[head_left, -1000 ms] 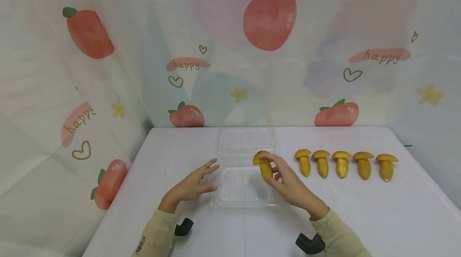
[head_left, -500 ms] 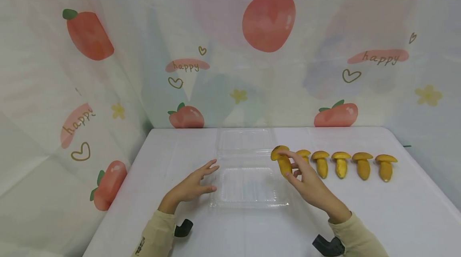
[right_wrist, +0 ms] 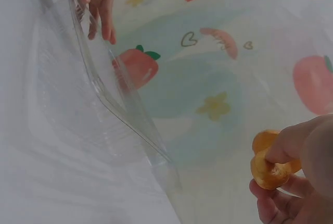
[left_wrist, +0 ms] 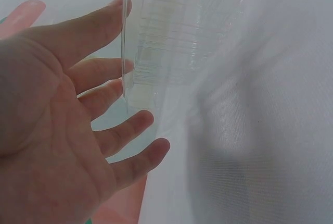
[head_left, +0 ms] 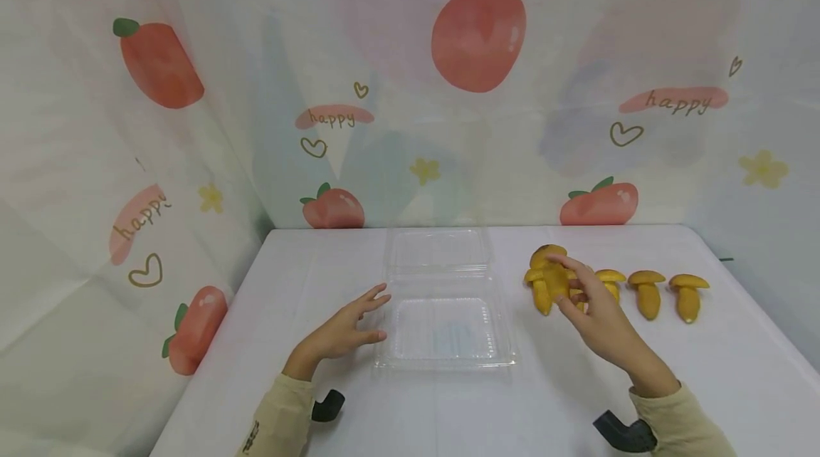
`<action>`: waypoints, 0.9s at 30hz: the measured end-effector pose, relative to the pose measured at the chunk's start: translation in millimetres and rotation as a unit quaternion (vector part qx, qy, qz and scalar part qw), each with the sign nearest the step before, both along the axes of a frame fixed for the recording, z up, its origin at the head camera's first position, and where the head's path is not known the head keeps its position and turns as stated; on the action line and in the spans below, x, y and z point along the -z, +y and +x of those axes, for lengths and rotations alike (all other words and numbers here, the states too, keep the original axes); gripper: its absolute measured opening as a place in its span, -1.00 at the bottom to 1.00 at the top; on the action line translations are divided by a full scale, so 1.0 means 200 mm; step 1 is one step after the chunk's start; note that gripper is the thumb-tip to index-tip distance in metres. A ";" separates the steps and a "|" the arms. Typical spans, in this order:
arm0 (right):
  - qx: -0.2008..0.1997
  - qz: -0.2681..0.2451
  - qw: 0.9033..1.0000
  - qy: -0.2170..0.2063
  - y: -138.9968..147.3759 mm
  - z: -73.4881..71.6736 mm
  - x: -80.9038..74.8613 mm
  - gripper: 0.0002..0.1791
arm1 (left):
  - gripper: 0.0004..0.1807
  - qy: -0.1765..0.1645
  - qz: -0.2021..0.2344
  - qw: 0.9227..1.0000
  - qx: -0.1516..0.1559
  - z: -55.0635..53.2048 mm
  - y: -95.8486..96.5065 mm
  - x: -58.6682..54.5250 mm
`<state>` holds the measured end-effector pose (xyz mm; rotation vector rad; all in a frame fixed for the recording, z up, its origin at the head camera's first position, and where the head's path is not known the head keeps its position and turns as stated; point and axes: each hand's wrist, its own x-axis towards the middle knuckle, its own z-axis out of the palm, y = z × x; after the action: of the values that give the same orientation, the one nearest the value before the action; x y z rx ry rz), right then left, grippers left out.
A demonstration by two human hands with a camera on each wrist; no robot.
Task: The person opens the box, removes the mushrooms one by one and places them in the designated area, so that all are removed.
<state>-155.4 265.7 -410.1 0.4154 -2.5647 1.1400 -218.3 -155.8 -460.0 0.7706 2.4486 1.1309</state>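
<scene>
My right hand (head_left: pixel 598 314) pinches a yellow mushroom (head_left: pixel 549 265) by its sides, thumb on one side and fingers on the other. In the head view it overlaps the left end of a row of similar mushrooms (head_left: pixel 647 293). The right wrist view shows the held mushroom (right_wrist: pixel 270 169) between thumb and fingertips, its stem end toward the camera. My left hand (head_left: pixel 346 329) has its fingers spread at the left edge of a clear plastic clamshell box (head_left: pixel 442 329), which lies with its lid raised at the back. Fingertips overlap the box wall (left_wrist: pixel 156 52) in the left wrist view.
The row of mushrooms lies at the right of the white table (head_left: pixel 692 386), partly hidden by the right hand. A patterned cloth (head_left: pixel 397 51) hangs behind the table and along its left side. Dark mounts (head_left: pixel 626 432) sit under the wrists.
My right hand has carried the mushroom rightward from above the clear box to over the left end of the mushroom row. The left hand has stayed in place.
</scene>
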 end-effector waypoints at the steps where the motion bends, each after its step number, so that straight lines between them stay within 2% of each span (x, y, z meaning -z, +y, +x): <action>1: 0.002 0.000 1.000 0.004 0.02 0.00 0.00 -0.29 | -0.21 -0.003 0.001 1.000 -0.001 0.00 0.00 0.00; 10: 0.029 -0.006 0.999 0.031 0.16 -0.01 -0.03 -0.26 | -0.21 0.000 0.002 1.000 0.003 0.00 0.00 -0.01; 17: 0.053 -0.001 0.999 0.003 0.26 0.00 -0.02 -0.23 | -0.21 0.000 0.001 1.000 0.002 0.00 0.00 -0.01; 24: 0.080 0.006 0.997 0.018 0.36 -0.01 -0.01 -0.23 | -0.21 0.001 -0.003 1.000 -0.002 0.01 0.00 -0.02; 27: 0.089 0.002 0.996 0.001 0.40 0.00 -0.01 -0.22 | -0.21 0.000 -0.003 1.000 -0.003 0.01 0.00 -0.02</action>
<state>-156.1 346.5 -408.7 0.1837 -2.5428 1.0705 -216.5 -156.1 -457.0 0.7621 2.4549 1.1259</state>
